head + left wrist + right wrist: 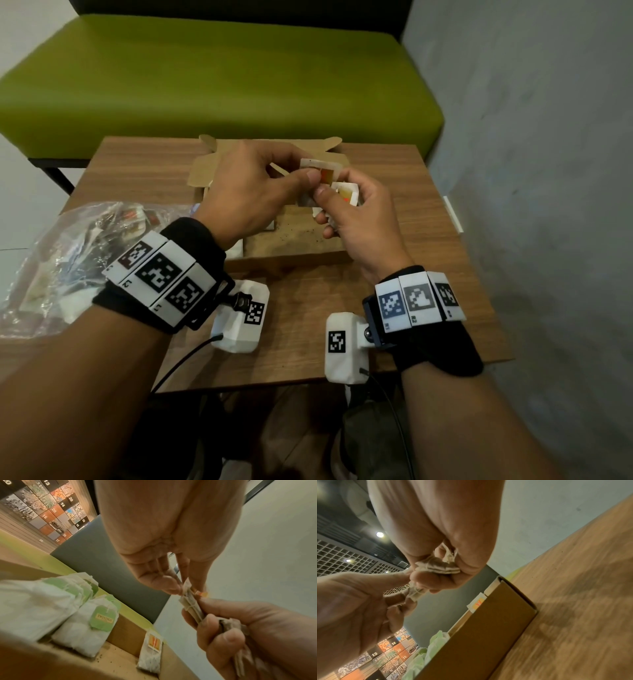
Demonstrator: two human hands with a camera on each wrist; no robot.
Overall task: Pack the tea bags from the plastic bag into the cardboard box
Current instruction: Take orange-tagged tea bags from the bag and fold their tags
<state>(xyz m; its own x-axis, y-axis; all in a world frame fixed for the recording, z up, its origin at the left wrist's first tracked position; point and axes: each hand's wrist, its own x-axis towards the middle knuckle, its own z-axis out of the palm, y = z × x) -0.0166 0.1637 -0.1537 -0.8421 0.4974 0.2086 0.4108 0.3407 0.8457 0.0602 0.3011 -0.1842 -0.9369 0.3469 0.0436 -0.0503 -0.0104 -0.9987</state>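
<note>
Tea bags (337, 186) between both hands.

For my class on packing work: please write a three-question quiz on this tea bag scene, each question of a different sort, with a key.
1. True or false: the left hand and the right hand both hold tea bags above the cardboard box.
2. Multiple choice: the tea bags standing in a row in the box carry tags of which colour? A green, B blue, C black.
3. Fill in: the plastic bag lies on the table to the ____ of the box, seen from the head camera.

Key: 1 true; 2 A; 3 left.
</note>
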